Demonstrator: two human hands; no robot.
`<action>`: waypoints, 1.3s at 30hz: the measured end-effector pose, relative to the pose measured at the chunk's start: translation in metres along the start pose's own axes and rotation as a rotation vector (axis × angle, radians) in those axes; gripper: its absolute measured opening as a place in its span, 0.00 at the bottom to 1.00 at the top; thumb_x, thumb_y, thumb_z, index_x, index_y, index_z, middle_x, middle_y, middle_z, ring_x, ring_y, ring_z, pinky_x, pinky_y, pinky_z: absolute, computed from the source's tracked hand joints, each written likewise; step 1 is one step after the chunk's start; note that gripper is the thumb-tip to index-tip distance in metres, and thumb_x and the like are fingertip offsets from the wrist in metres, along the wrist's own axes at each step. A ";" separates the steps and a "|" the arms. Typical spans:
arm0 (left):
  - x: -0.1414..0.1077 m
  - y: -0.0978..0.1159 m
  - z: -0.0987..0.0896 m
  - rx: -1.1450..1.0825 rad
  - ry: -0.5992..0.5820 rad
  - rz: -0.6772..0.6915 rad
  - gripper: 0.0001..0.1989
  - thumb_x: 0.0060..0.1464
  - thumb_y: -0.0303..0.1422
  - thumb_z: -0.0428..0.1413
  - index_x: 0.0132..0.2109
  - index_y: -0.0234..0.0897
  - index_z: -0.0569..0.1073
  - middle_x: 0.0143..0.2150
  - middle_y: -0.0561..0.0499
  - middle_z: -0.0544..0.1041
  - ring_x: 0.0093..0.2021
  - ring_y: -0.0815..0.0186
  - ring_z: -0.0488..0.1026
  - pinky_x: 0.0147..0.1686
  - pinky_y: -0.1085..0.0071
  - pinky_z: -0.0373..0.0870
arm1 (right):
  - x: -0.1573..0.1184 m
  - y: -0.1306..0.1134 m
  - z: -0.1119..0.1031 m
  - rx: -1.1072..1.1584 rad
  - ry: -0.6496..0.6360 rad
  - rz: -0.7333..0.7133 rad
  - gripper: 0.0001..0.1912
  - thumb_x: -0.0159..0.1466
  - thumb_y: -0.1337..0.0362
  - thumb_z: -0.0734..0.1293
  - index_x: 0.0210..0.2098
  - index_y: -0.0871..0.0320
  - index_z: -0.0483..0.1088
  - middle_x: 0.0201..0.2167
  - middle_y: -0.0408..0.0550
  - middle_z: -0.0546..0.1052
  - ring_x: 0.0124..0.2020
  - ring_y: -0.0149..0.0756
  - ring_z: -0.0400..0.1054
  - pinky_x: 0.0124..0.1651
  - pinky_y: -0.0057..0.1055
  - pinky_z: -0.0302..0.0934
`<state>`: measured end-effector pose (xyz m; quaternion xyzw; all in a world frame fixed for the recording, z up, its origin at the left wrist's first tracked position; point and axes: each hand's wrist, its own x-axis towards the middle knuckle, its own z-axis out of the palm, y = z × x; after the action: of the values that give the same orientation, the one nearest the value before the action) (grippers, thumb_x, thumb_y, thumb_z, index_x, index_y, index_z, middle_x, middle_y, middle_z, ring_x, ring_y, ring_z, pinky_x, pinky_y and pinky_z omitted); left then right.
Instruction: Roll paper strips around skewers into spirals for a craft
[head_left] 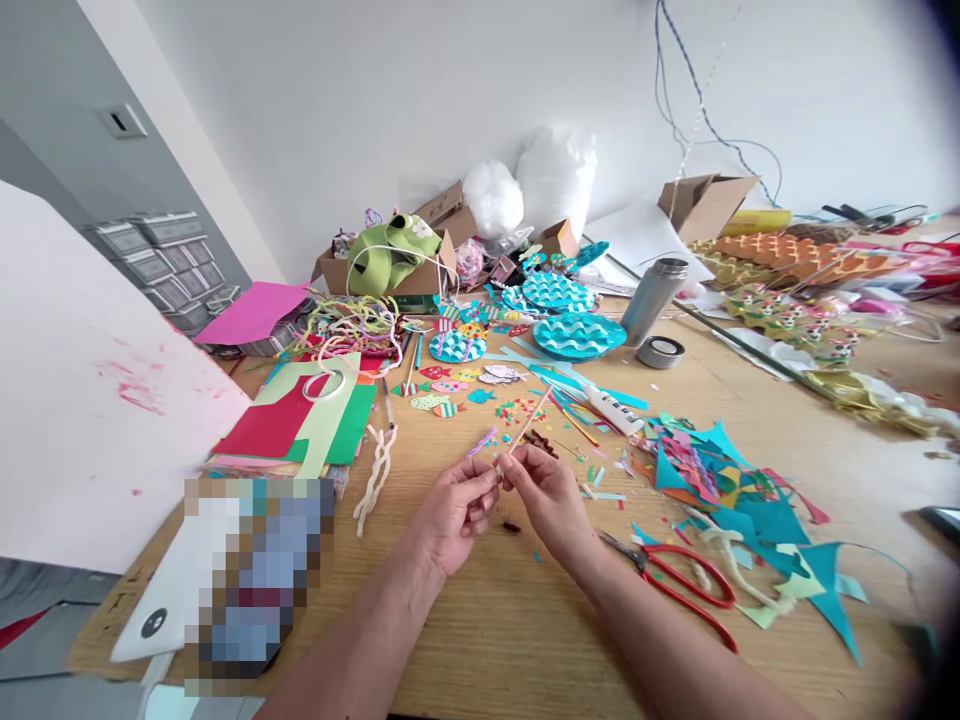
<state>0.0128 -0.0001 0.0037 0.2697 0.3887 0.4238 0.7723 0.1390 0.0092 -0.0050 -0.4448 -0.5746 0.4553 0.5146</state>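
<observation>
Near the middle of the wooden table (pixel 480 640), my left hand (pixel 459 505) and my right hand (pixel 546 495) meet at the fingertips. Both pinch the lower end of a thin pale stick (pixel 531 418), which points up and to the right. Just beyond the fingers lie a purple twisted piece (pixel 482 441), a dark brown fuzzy piece (pixel 541 443) and small colored confetti (pixel 521 410). Red-handled scissors (pixel 686 580) rest open beside my right forearm. Several paper fish (pixel 448 387) lie farther back.
A white glue tube (pixel 611 410), teal paper scraps (pixel 772 515) and a steel bottle (pixel 654 300) are at the right. Colored paper sheets (pixel 277 430), white braided cord (pixel 377 470) and a pixelated object (pixel 266 580) are at the left. Teal wavy-topped discs (pixel 577 335) lie behind.
</observation>
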 end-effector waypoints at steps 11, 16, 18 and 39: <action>-0.002 0.001 0.002 -0.034 -0.049 -0.050 0.12 0.41 0.34 0.61 0.29 0.34 0.66 0.17 0.60 0.58 0.14 0.81 0.46 0.14 0.79 0.33 | -0.002 0.005 -0.001 -0.095 0.035 -0.049 0.16 0.59 0.54 0.63 0.22 0.58 0.61 0.19 0.41 0.63 0.22 0.29 0.56 0.26 0.26 0.53; 0.001 -0.004 0.004 0.037 0.040 0.027 0.14 0.41 0.35 0.61 0.26 0.34 0.64 0.16 0.60 0.58 0.14 0.81 0.45 0.13 0.79 0.33 | -0.007 0.009 0.005 -0.245 0.142 -0.096 0.15 0.61 0.56 0.61 0.22 0.58 0.61 0.19 0.41 0.63 0.22 0.29 0.55 0.26 0.27 0.51; 0.002 -0.005 0.003 0.032 0.030 0.037 0.13 0.42 0.35 0.60 0.26 0.34 0.63 0.16 0.60 0.59 0.13 0.81 0.46 0.13 0.79 0.34 | -0.005 0.007 0.006 -0.125 0.111 -0.051 0.16 0.61 0.54 0.61 0.22 0.58 0.61 0.19 0.41 0.63 0.22 0.30 0.56 0.26 0.27 0.52; -0.005 -0.006 0.009 0.419 -0.066 0.004 0.19 0.49 0.49 0.50 0.30 0.36 0.63 0.17 0.63 0.50 0.15 0.79 0.41 0.14 0.79 0.37 | 0.011 0.004 -0.012 0.169 0.181 0.080 0.18 0.55 0.52 0.66 0.19 0.59 0.66 0.16 0.40 0.64 0.20 0.28 0.57 0.25 0.26 0.51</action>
<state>0.0209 -0.0081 0.0059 0.4388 0.4424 0.3261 0.7109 0.1501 0.0211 -0.0068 -0.4616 -0.4671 0.4801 0.5816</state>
